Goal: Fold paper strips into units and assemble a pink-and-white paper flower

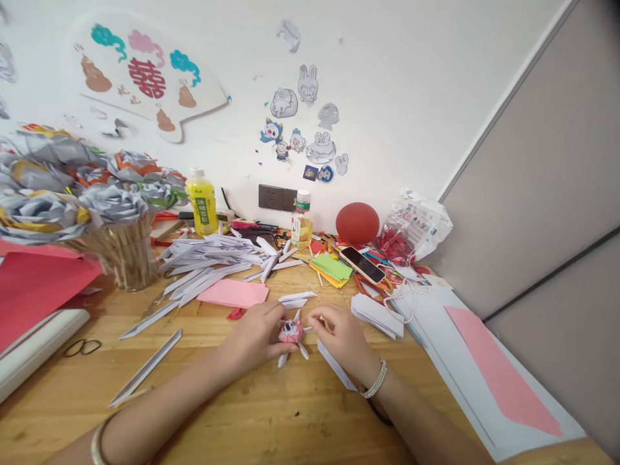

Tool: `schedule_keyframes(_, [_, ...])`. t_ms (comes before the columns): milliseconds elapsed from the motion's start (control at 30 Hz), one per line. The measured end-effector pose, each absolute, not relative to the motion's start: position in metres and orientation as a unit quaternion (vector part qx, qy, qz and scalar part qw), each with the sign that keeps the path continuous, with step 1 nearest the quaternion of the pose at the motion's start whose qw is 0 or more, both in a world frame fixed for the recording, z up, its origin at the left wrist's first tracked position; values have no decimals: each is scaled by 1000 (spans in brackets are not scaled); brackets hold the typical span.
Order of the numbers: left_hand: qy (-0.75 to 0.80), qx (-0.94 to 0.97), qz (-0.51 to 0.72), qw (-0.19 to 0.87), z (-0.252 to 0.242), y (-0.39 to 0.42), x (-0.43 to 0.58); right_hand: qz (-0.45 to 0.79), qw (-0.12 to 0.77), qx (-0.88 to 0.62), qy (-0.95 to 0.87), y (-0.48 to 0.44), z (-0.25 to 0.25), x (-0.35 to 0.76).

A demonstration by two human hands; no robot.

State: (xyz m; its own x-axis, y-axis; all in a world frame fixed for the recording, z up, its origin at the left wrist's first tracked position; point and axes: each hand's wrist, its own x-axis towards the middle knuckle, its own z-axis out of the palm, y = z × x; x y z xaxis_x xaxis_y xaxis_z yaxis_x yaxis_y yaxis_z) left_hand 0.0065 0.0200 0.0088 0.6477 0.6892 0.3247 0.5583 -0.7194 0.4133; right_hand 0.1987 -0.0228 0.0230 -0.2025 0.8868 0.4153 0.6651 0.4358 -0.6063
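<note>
Near the middle of the table, my left hand [261, 330] is closed around the side of a small folded paper flower [291, 332], pink and white with a dark centre. Several white paper ends stick out from the flower. Just to its right, my right hand [339, 332] has thumb and forefinger pinched together; whatever lies between them is too small to make out. Below the right hand lies a white folded paper strip [335, 365]. Two short white strips [295, 299] rest behind the flower, and a pink paper stack [233, 294] lies beyond my left hand.
A pile of white strips [213, 255] spreads behind. At left stand paper roses in a holder [128, 258], with scissors [82, 347] nearby. Two bottles [202, 206], a red balloon [357, 223], a phone [363, 265] and white paper slips [376, 316] sit toward the back and right.
</note>
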Motion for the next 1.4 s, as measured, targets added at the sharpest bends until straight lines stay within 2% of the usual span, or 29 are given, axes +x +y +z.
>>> schedule_keyframes(100, [321,914,209,134,11,18,6,150,333,-482,-796,-25,21,196])
schedule_keyframes(233, [219,933,167,233,24,20,0,133,282,-470,-826,-29,21,191])
schedule_keyframes(333, [214,923,161,276,29,20,-2,104,265,-464,-839,-31,19,188])
schedule_keyframes(533, [292,901,199,253,14,18,6,59,253,-463,-847,-29,11,187])
schedule_keyframes(767, [314,896,210,234,6,16,8,-8,230,-432,-872,-30,6,189])
schedule_keyframes(1033, [312,896,206,239,9,15,9,97,261,-482,-831,-30,12,185])
schedule_keyframes(1400, [298,898,213,244,7,16,9,67,218,-498,-837,-31,14,182])
